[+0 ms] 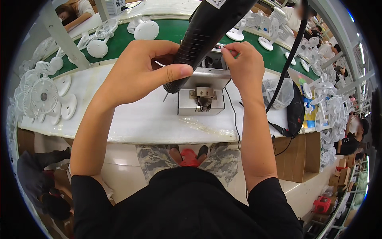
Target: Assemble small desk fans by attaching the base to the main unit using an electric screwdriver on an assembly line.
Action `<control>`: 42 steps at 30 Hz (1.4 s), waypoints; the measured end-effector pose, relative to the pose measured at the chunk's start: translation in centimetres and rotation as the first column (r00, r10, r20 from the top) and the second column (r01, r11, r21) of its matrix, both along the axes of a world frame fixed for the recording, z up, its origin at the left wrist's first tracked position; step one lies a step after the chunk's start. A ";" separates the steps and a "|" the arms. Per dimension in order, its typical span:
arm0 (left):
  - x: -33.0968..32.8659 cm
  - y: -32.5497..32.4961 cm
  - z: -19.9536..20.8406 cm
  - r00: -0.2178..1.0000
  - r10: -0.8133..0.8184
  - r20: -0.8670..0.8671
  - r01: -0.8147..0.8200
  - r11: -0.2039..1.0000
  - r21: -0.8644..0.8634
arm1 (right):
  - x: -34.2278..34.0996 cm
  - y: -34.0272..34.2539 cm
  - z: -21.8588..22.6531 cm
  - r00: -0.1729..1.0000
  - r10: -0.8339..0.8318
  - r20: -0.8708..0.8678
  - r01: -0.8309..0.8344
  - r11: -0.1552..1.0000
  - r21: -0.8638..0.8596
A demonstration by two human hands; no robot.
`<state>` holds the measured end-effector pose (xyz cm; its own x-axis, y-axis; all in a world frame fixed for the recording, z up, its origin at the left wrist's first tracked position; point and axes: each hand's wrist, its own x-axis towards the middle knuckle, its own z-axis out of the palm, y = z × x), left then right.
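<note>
- Power screwdriver [201,34], one, black, ribbed; tilted, its nose and slim bit at 9 o'clock of the metal box, its body rising toward 12 o'clock.
- Left grip [145,73], bare; at 10 o'clock of the box, curled around the screwdriver's lower body, thumb across the near side, other fingertips hidden behind.
- Metal box [215,106], one, silver, with small mechanism on its near part; on the table [135,124], beneath the screwdriver.
- Switch [219,46], one, small, red; on the box's far part, at 12 o'clock.
- Right grip [247,65], bare; at 2 o'clock, thumb and forefinger drawn close together just beside the switch; whether anything is pinched, cannot tell.
- Clear plastic bag [276,95], one; at 3 o'clock, against a black bag [295,107].
- White fans [44,95], clustered; at 9 o'clock, on the table.
- Green belt [119,44], one; across 12 o'clock, carrying further fans.
- Cardboard carton [292,159], one, brown; at 4 o'clock, below the table edge.
</note>
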<state>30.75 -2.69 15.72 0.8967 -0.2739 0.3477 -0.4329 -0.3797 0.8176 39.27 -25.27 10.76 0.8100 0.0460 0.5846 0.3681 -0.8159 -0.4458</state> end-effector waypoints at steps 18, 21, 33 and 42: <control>-0.1 -5.3 -2.8 0.981 -0.182 -0.069 0.182 0.983 -0.011 | -9.4 -4.1 -5.8 0.783 0.610 -0.124 -0.295 0.538 0.790; -0.6 -6.7 -3.5 0.979 -0.197 0.053 0.193 0.978 0.074 | -11.7 -4.0 -6.7 0.691 0.723 0.025 -0.325 0.279 0.904; -1.7 -9.2 -6.6 0.947 -0.290 0.142 0.307 0.944 -0.118 | -12.6 -4.6 -3.7 0.681 0.731 0.048 -0.334 0.252 0.908; -4.7 -8.2 -11.1 0.993 -0.117 -0.020 0.113 0.982 -0.151 | -10.6 -5.5 -5.3 0.700 0.647 0.302 -0.573 0.256 0.778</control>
